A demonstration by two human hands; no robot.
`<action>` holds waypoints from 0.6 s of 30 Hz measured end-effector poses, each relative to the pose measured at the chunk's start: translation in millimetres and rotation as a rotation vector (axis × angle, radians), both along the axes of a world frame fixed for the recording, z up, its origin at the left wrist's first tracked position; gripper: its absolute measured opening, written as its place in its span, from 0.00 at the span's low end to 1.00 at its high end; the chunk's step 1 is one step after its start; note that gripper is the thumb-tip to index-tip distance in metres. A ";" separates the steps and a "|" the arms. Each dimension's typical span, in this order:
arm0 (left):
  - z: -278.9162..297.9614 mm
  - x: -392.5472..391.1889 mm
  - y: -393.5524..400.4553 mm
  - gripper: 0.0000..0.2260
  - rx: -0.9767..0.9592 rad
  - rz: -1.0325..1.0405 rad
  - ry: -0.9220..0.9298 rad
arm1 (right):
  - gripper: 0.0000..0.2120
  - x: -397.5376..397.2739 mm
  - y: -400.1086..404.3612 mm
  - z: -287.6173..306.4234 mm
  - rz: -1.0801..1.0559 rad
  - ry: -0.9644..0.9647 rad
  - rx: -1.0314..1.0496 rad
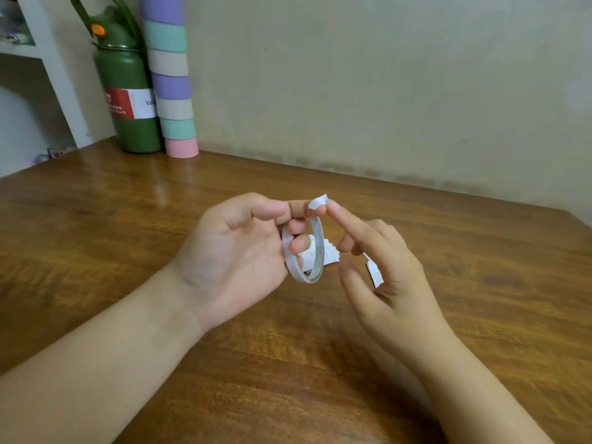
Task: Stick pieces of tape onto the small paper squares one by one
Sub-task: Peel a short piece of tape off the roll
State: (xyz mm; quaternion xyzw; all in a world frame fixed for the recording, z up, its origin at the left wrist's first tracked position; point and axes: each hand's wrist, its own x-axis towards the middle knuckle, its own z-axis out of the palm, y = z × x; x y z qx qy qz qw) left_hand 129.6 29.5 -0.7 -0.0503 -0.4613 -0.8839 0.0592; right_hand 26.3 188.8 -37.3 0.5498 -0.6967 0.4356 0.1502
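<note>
My left hand (243, 248) holds a thin white tape roll (317, 251) above the wooden table (128, 219), fingers curled through and around the ring. A loose white tape end (317, 201) sticks up at the top of the roll. My right hand (381, 274) has its index finger stretched out, the tip touching that tape end. A small paper square (374, 273) is tucked between the right thumb and the curled fingers. A pile of small paper squares (328, 253) lies on the table behind the roll, partly hidden by it.
A green bottle (128, 91) with a red and white label stands at the back left beside a tall stack of pastel rolls (171, 78). A white shelf (48, 59) is at the far left. A wall runs behind the table's far edge.
</note>
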 end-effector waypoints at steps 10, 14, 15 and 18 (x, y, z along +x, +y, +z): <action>-0.6 -41.7 24.4 0.14 -0.273 0.284 -0.085 | 0.14 -20.5 13.6 3.8 -0.277 -0.129 -0.216; -15.3 -39.8 33.1 0.14 -0.431 0.281 -0.118 | 0.07 -19.6 13.2 6.9 -0.326 -0.014 -0.213; -16.6 -38.0 34.1 0.14 -0.471 0.274 -0.117 | 0.06 -19.0 13.4 7.2 -0.339 0.013 -0.209; -17.4 -32.9 35.0 0.15 -0.532 0.247 -0.111 | 0.03 -17.9 15.2 7.1 -0.362 0.066 -0.202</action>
